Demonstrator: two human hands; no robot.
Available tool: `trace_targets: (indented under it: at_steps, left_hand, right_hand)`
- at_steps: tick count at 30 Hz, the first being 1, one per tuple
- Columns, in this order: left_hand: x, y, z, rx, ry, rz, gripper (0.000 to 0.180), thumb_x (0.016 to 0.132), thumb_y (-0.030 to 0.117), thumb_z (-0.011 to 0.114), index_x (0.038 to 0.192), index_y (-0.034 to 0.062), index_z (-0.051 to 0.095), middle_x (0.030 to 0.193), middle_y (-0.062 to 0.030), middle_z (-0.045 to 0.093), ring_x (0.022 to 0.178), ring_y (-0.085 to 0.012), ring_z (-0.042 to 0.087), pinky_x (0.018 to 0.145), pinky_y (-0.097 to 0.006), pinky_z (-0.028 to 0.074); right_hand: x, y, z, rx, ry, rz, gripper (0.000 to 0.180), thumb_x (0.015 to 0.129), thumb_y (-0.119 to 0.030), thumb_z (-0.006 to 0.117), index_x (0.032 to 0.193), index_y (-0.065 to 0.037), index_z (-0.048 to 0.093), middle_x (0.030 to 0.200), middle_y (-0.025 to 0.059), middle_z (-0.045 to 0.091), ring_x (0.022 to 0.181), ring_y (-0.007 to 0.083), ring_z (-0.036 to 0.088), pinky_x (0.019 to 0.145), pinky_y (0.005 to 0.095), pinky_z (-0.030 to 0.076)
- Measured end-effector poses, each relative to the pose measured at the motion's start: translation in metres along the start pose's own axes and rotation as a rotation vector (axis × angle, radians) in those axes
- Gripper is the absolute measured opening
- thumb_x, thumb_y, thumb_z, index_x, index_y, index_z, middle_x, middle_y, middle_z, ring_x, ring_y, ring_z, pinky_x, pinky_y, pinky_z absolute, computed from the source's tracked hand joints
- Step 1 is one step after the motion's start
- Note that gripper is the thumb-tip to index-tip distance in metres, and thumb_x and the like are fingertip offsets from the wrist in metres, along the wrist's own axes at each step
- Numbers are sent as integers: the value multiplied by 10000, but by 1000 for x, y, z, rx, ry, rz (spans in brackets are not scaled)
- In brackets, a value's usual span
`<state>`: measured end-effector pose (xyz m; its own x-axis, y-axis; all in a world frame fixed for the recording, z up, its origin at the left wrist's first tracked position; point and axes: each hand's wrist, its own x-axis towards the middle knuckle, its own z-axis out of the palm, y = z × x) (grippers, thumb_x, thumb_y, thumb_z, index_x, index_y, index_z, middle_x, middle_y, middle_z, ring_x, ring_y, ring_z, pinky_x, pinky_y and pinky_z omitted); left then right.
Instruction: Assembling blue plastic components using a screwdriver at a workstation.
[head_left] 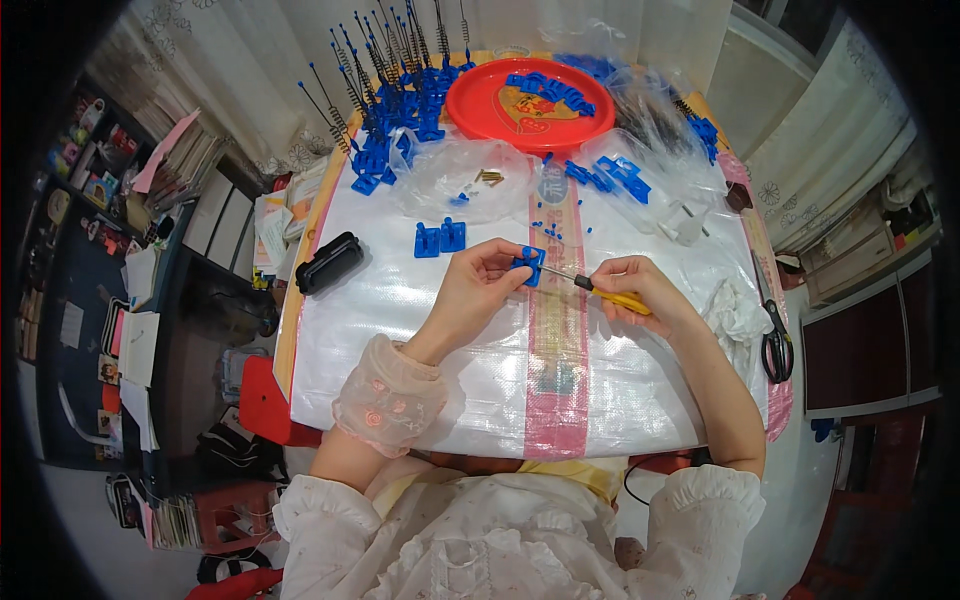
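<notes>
Pinched between the fingers of my left hand (483, 283) is a small blue plastic piece (530, 262). My right hand (643, 293) grips a screwdriver (622, 300) with a yellow and black handle. Its metal shaft points left and the tip meets the blue piece; the exact contact is too small to make out. Just beyond my left hand, two similar blue plastic parts (440, 238) stand side by side. Tiny blue bits (555, 232) lie scattered past my fingers, near a clear plastic bag (465, 185) with several brass-coloured pins (489, 177) on it.
At the back stand many blue pieces with springs and rods (395, 90), beside a red tray (475, 120) holding blue parts. Blue parts in a clear bag (625, 178) lie back right. A black case (329, 263) sits left, black scissors (776, 345) and crumpled white tissue (738, 318) right.
</notes>
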<state>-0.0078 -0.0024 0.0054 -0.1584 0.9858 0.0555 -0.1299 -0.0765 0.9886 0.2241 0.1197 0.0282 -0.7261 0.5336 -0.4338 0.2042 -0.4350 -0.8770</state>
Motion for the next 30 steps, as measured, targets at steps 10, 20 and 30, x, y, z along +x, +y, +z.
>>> trace_targets:
  at_steps: [10, 20, 30]
  left_hand:
    - [1, -5, -1, 3, 14, -19, 174, 935, 15, 641, 1106, -13, 654, 955, -81, 706, 867, -115, 685, 795, -241, 580]
    - [6, -8, -9, -385, 91, -208, 316, 985, 35, 577, 1295, -15, 538, 1112, -142, 660, 946, -139, 651, 863, -246, 563]
    - [4, -12, -11, -652, -40, -282, 366, 999, 19, 539, 1349, -16, 440, 1209, -175, 611, 1017, -159, 625, 868, -227, 535]
  right_hand:
    - [0, 3, 2, -175, -23, -142, 176, 925, -192, 684, 886, -25, 644, 592, 73, 626, 371, 54, 434, 353, 207, 260]
    - [-5, -8, -5, -76, -84, -103, 239, 990, -262, 601, 944, -29, 631, 519, -6, 496, 361, 22, 332, 352, 207, 212]
    - [-4, -1, 7, 241, -227, -282, 231, 1026, -275, 537, 1002, -50, 581, 532, -36, 417, 371, 30, 296, 372, 194, 255]
